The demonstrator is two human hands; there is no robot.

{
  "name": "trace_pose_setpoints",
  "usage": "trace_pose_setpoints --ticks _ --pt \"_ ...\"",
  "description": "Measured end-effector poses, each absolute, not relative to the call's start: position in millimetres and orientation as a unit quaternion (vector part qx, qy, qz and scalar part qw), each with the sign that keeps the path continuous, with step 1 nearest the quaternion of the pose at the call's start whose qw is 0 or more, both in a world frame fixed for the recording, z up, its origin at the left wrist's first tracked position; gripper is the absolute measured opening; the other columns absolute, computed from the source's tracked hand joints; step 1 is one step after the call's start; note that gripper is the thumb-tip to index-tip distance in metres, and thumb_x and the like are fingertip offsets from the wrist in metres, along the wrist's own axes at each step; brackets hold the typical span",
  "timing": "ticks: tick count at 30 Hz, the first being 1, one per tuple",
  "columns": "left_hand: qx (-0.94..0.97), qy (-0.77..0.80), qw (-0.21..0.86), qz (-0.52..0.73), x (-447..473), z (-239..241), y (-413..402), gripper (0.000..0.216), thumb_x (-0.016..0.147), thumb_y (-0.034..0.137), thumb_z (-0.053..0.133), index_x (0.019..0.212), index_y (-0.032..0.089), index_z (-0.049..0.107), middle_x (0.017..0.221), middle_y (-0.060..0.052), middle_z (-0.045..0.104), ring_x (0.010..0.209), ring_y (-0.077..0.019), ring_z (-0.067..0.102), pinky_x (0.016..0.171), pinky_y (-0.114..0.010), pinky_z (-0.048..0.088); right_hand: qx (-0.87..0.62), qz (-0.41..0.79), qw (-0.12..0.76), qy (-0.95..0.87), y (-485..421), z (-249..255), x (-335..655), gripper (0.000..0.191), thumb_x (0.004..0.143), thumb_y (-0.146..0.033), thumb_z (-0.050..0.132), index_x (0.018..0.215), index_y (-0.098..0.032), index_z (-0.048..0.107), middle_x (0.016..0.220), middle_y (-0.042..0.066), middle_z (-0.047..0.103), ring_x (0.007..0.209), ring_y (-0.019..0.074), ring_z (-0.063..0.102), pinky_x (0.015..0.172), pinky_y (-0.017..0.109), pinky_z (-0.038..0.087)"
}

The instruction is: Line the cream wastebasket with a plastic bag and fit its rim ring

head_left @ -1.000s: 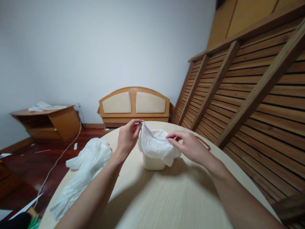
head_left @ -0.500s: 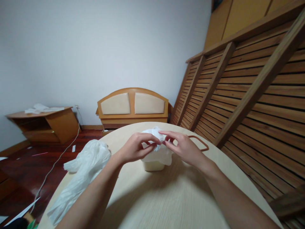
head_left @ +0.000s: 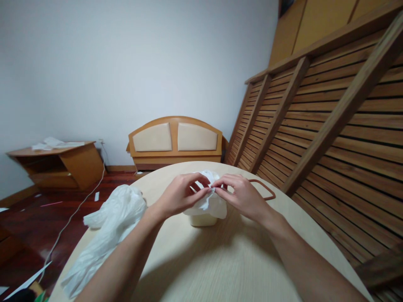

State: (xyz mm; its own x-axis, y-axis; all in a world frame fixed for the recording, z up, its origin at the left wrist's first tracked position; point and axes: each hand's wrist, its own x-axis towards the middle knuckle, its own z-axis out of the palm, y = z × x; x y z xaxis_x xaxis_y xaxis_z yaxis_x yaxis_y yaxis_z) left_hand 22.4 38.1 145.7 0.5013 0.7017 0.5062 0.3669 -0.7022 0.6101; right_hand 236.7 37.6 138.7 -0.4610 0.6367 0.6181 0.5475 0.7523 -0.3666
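A small cream bin [head_left: 201,219] stands on the round light-wood table [head_left: 220,260], lined with a white plastic bag [head_left: 217,205] that hangs over its rim. My left hand [head_left: 182,196] and my right hand [head_left: 241,193] meet above the bin. Both pinch the gathered top of the white bag between thumb and fingers, fingertips nearly touching. The inside of the bin is hidden by the bag and my hands.
A second crumpled white plastic bag [head_left: 107,230] lies on the table's left side. A brown loop [head_left: 262,188] lies behind my right hand. Beyond are a wooden headboard [head_left: 175,140], a low cabinet [head_left: 53,165], a cable on the floor and a slatted wooden frame [head_left: 330,117] at right.
My hands came together from holding the bag's rim spread apart over the bin, and now pinch its bunched top at the centre.
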Motion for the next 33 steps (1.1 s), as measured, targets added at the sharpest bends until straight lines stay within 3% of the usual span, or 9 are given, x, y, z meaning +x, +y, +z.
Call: trace_pose_setpoints --ticks 9,13,18,22,28,33 --pt "0.878 0.296 0.118 0.358 19 144 41 0.013 0.093 0.026 0.061 0.091 0.018 0.071 0.088 -0.005 0.07 0.076 -0.0133 0.064 0.061 -0.021 0.05 -0.339 0.062 0.393 -0.852 37 140 235 0.009 0.092 -0.023 0.064 0.088 -0.022 0.072 0.083 0.001 0.073 0.076 0.0165 0.064 0.077 0.031 0.047" --pt "0.877 0.285 0.134 0.363 17 145 40 0.013 0.092 0.022 0.059 0.098 0.018 0.069 0.095 -0.006 0.072 0.077 -0.0134 0.064 0.061 -0.02 0.05 -0.333 0.084 0.389 -0.855 37 139 238 0.012 0.093 -0.024 0.062 0.091 -0.023 0.073 0.086 0.001 0.075 0.08 0.017 0.066 0.08 0.032 0.048" --pt "0.85 0.293 0.159 0.407 16 145 40 0.012 0.088 0.019 0.059 0.095 0.017 0.069 0.092 -0.005 0.074 0.07 -0.0112 0.065 0.057 -0.018 0.05 -0.348 0.106 0.415 -0.834 41 133 241 0.022 0.097 -0.022 0.055 0.111 -0.025 0.071 0.107 0.004 0.075 0.098 0.0188 0.068 0.089 0.034 0.05" --pt "0.855 0.271 0.155 0.413 16 146 37 0.011 0.085 0.017 0.06 0.091 0.017 0.069 0.088 -0.005 0.075 0.075 -0.0132 0.067 0.059 -0.019 0.052 -0.319 0.091 0.408 -0.851 45 126 240 0.032 0.093 -0.017 0.06 0.123 -0.028 0.067 0.113 0.005 0.069 0.099 0.0188 0.065 0.09 0.035 0.051" --pt "0.884 0.24 0.177 0.36 17 148 35 0.01 0.083 0.018 0.06 0.087 0.018 0.069 0.083 -0.004 0.075 0.073 -0.0135 0.068 0.061 -0.021 0.054 -0.313 0.049 0.409 -0.856 49 124 239 0.017 0.091 -0.014 0.059 0.096 -0.025 0.071 0.107 0.006 0.065 0.104 0.0211 0.063 0.092 0.038 0.05" --pt "0.854 0.297 0.158 0.396 18 147 38 0.007 0.084 0.017 0.058 0.088 0.017 0.064 0.083 -0.002 0.071 0.065 -0.0101 0.061 0.055 -0.018 0.05 -0.31 0.01 0.425 -0.85 47 128 240 0.006 0.093 -0.02 0.06 0.095 -0.023 0.065 0.108 0.007 0.071 0.112 0.0249 0.06 0.099 0.044 0.045"
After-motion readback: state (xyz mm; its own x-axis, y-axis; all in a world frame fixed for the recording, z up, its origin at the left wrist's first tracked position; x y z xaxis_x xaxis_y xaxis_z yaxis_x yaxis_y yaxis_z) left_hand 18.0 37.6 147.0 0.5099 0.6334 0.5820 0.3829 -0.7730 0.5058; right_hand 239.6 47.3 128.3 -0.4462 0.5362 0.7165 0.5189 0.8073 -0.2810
